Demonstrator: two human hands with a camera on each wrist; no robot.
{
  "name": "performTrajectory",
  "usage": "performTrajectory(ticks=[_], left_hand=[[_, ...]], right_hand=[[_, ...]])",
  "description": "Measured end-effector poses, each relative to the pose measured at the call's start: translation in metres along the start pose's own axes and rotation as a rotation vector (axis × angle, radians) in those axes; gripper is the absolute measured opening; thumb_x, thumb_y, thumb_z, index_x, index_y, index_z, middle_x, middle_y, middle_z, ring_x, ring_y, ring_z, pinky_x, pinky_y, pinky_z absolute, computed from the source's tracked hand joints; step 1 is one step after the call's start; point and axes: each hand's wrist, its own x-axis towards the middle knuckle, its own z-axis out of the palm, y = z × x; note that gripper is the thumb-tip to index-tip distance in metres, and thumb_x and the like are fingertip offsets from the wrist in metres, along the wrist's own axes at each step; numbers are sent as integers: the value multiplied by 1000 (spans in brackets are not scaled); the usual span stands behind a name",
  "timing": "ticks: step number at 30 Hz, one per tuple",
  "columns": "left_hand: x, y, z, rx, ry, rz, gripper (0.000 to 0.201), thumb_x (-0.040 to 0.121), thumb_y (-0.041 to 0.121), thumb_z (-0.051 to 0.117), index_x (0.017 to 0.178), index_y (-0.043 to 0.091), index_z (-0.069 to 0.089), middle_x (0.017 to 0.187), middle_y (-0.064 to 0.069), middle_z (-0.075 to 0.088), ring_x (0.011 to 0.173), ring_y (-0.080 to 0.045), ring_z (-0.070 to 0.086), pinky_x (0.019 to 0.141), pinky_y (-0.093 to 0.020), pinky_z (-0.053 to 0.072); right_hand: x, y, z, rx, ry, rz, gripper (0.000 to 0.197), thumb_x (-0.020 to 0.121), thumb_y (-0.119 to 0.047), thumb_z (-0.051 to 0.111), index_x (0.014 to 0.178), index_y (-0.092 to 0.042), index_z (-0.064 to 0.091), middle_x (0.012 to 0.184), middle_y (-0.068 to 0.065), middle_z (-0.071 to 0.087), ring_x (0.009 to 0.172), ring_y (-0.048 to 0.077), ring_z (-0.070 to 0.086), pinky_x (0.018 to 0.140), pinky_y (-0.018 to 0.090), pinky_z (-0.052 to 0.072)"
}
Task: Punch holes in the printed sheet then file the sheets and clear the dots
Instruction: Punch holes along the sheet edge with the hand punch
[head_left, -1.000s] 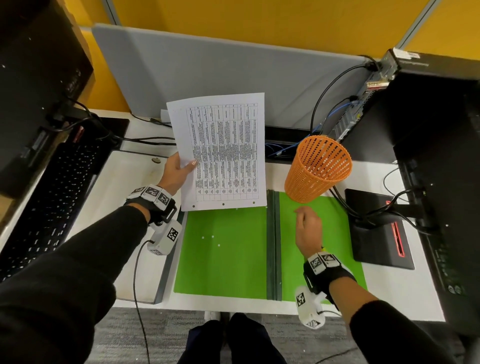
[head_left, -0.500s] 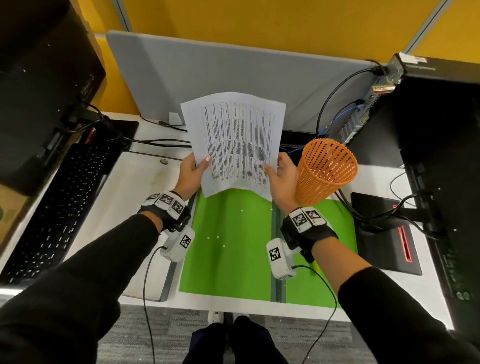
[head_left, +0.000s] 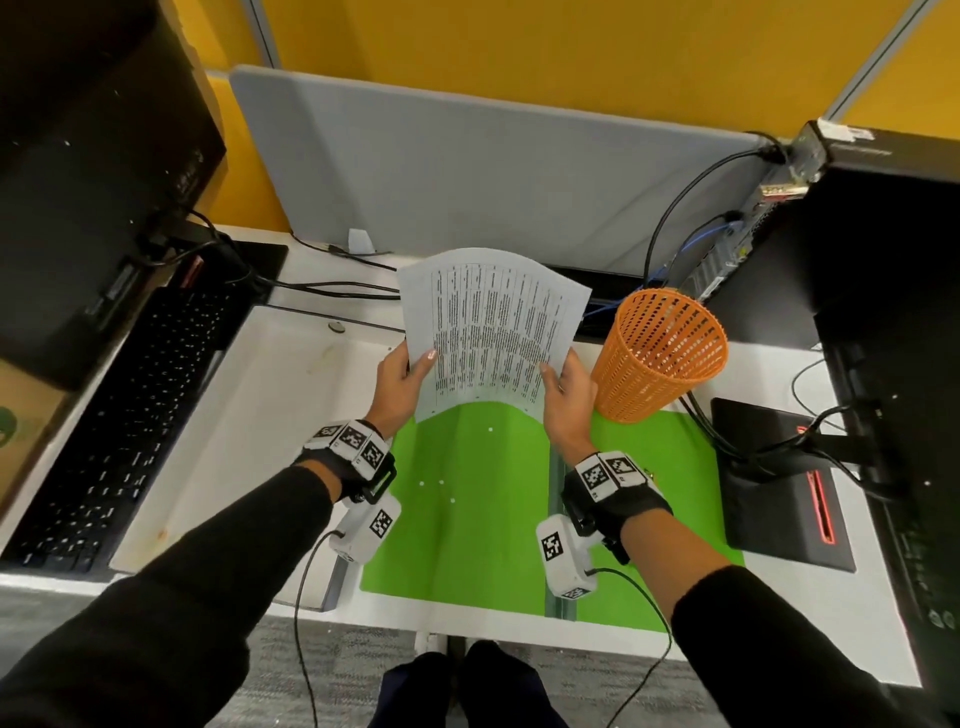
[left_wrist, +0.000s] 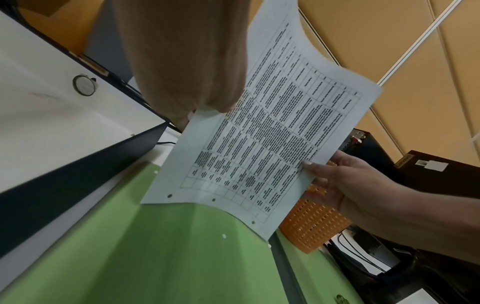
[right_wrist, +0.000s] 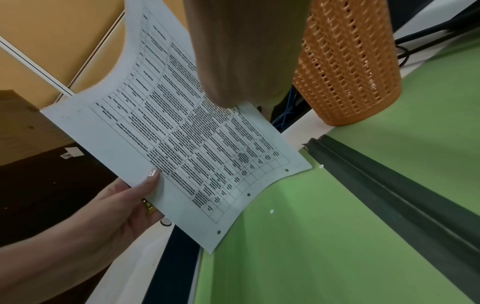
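The printed sheet (head_left: 488, 327) is held above the open green folder (head_left: 467, 545), bowed upward in the middle. Its lower edge carries three punched holes (left_wrist: 213, 200). My left hand (head_left: 415, 369) pinches the sheet's left edge, thumb on the printed face. On the right edge my right hand (head_left: 561, 379) pinches it the same way. A few white paper dots (head_left: 490, 430) lie scattered on the folder's left half. The folder's dark spine (right_wrist: 389, 195) runs down its middle. The orange mesh basket (head_left: 660, 358) stands on the folder's far right corner, close to my right hand.
A black keyboard (head_left: 119, 415) lies at the left beside a white board (head_left: 234, 415). A black computer tower (head_left: 883, 260) with cables and a black base with a red slot (head_left: 779, 478) stand at the right. A grey partition (head_left: 467, 182) closes the back.
My right hand left the folder's right half and took the sheet's right edge. The sheet, held flat by the left hand alone before, now bows between both hands.
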Motion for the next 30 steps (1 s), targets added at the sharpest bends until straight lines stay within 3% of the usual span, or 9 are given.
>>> performTrajectory(ticks=[2, 5, 10, 11, 13, 16, 20, 25, 30], left_hand=[[2, -6, -2, 46, -36, -30, 34, 96, 4, 48, 129, -3, 50, 127, -13, 58, 116, -26, 57, 102, -42, 46], [0, -15, -4, 123, -50, -64, 35, 95, 2, 49, 129, -6, 49, 129, -20, 57, 120, -32, 55, 105, -48, 43], [8, 12, -19, 62, 42, -7, 32, 92, 0, 53, 124, -3, 55, 117, -9, 62, 90, 7, 64, 93, -34, 52], [13, 20, -25, 57, 61, 21, 32, 91, -1, 54, 124, -3, 55, 116, -10, 63, 89, 7, 63, 90, -28, 53], [20, 33, -41, 55, 99, 67, 32, 91, -2, 54, 123, -4, 54, 115, -12, 63, 90, 4, 64, 85, -19, 54], [24, 44, -71, 53, 174, 106, 33, 88, -3, 57, 121, -2, 50, 117, -16, 62, 97, -8, 63, 89, -29, 54], [13, 39, -121, 228, 290, 98, 41, 84, 1, 64, 118, 13, 45, 115, -2, 56, 105, -19, 57, 81, -27, 52], [-13, 7, -176, 447, 349, -57, 15, 84, 3, 64, 99, 4, 63, 107, -6, 61, 105, -23, 58, 98, -44, 47], [-39, -18, -210, 661, 242, -224, 14, 87, -1, 60, 97, 4, 68, 116, -14, 61, 110, -28, 58, 97, -40, 49]], right_hand=[[0, 5, 0, 2, -5, 0, 22, 94, -4, 48, 113, -5, 57, 102, -2, 63, 97, 13, 61, 82, 16, 48], [-3, 8, 1, -59, 16, 6, 23, 93, -1, 48, 114, 0, 59, 104, -1, 61, 96, 12, 58, 82, 22, 48], [8, -11, 0, -7, 43, -34, 17, 92, 2, 48, 105, 2, 59, 98, 4, 62, 91, 15, 58, 78, 21, 46], [12, -15, 3, 20, 30, -40, 16, 92, 1, 49, 105, -1, 58, 97, 4, 63, 90, 16, 60, 79, 23, 48], [19, -22, 14, 54, -5, -31, 16, 92, 0, 50, 105, -4, 56, 97, 4, 63, 90, 17, 62, 80, 29, 50], [21, -35, 37, 144, -49, -25, 30, 89, 4, 52, 118, -3, 47, 97, 5, 62, 83, 4, 61, 77, 30, 50], [11, -52, 73, 248, -162, 11, 64, 83, 12, 55, 129, -25, 34, 93, 10, 63, 76, 5, 61, 66, 25, 56], [-16, -49, 125, 69, -360, 34, 18, 80, 9, 61, 92, -4, 64, 103, 15, 63, 95, 26, 58, 71, 22, 52], [-48, -36, 169, -123, -576, 150, 15, 81, 2, 64, 95, 0, 69, 102, 17, 68, 84, 29, 67, 77, 41, 58]])
